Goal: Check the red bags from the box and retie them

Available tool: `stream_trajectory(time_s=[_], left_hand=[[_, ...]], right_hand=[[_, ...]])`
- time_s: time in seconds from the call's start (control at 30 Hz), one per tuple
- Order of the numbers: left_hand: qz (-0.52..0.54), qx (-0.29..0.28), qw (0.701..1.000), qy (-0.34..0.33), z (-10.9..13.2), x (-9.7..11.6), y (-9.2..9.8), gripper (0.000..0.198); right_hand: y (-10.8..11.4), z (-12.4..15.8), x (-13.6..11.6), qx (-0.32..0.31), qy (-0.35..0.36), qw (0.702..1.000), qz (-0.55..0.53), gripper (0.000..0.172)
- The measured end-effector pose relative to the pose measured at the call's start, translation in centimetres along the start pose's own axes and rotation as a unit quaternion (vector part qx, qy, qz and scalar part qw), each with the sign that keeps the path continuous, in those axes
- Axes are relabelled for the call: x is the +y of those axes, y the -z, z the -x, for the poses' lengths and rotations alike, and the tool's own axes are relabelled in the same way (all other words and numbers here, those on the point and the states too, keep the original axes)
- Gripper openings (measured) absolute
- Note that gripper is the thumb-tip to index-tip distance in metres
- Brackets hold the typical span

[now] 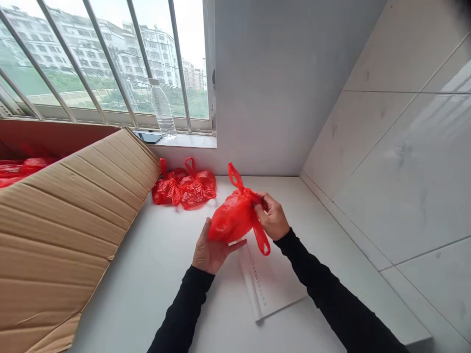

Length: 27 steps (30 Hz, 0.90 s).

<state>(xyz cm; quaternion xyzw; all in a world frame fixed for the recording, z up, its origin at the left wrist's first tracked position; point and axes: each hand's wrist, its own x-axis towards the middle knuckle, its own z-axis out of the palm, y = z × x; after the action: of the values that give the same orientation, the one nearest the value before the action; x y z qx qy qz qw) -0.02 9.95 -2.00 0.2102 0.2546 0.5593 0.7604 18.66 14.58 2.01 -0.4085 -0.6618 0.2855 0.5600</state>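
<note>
A full red plastic bag hangs above the white table, gathered at its neck with two handle loops sticking out. My left hand supports it from below, palm up, with the thumb along its left side. At the neck, my right hand pinches the gathered plastic, and one loop dangles below those fingers. What the bag contains cannot be made out through the red film. Beneath the hands lies a white booklet or pad with a column of small print near its left edge.
Tied red bags sit against the back wall. At the left stands a large cardboard box with more red plastic inside. A clear bottle and a dark phone rest on the windowsill. A tiled wall bounds the right side.
</note>
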Motion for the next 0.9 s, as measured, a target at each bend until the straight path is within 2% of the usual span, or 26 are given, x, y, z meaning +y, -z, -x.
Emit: stream_trajectory(time_s=[0.07,0.17,0.3,0.4,0.5,0.57,0.6,0.67,0.73,0.8,0.83,0.9], left_hand=[[-0.009,0.035,0.999,-0.033,0.1,0.3,0.6,0.045],[-0.055,0.084,0.993,-0.055,-0.1,0.9,2.0,0.039],[-0.123,0.129,0.982,-0.068,-0.7,1.9,3.5,0.035],[-0.158,0.165,0.97,-0.081,-0.9,2.3,3.9,0.036],[-0.158,0.135,0.974,-0.094,-0.8,2.0,3.4,0.045],[-0.185,0.101,0.972,-0.1,-0.7,1.6,3.0,0.054],[-0.217,0.099,0.965,-0.112,-0.6,1.4,2.7,0.059],[-0.307,0.129,0.927,-0.176,-0.3,1.1,2.1,0.065],[-0.408,0.154,0.855,-0.28,0.1,0.9,1.4,0.059],[-0.49,0.132,0.783,-0.36,0.5,0.7,0.7,0.046],[-0.519,0.113,0.757,-0.382,0.6,0.6,0.5,0.039],[-0.555,0.1,0.724,-0.397,0.5,0.6,0.7,0.022]], right_hand=[[-1.8,1.6,0.1,-0.042,-0.027,0.998,-0.028,0.031],[-2.9,2.8,0.5,-0.048,-0.065,0.996,-0.039,0.037],[-2.2,2.9,1.4,0.013,-0.073,0.997,0.016,0.027],[-1.6,3.1,2.2,0.059,-0.093,0.994,0.026,0.025],[-1.7,3.4,2.6,0.045,-0.084,0.995,0.011,0.025],[-1.8,3.3,2.4,0.005,-0.064,0.998,0.013,0.032],[-1.8,3.2,2.2,-0.017,-0.055,0.998,0.027,0.03],[-1.9,2.6,1.6,-0.044,-0.041,0.996,0.058,0.02],[-2.1,1.8,1.0,-0.051,-0.032,0.996,0.067,0.017],[-2.4,1.1,0.5,-0.067,-0.026,0.996,0.059,0.017],[-2.5,0.9,0.3,-0.082,-0.021,0.995,0.055,0.017],[-2.8,0.3,0.2,-0.108,-0.015,0.993,0.05,0.017]])
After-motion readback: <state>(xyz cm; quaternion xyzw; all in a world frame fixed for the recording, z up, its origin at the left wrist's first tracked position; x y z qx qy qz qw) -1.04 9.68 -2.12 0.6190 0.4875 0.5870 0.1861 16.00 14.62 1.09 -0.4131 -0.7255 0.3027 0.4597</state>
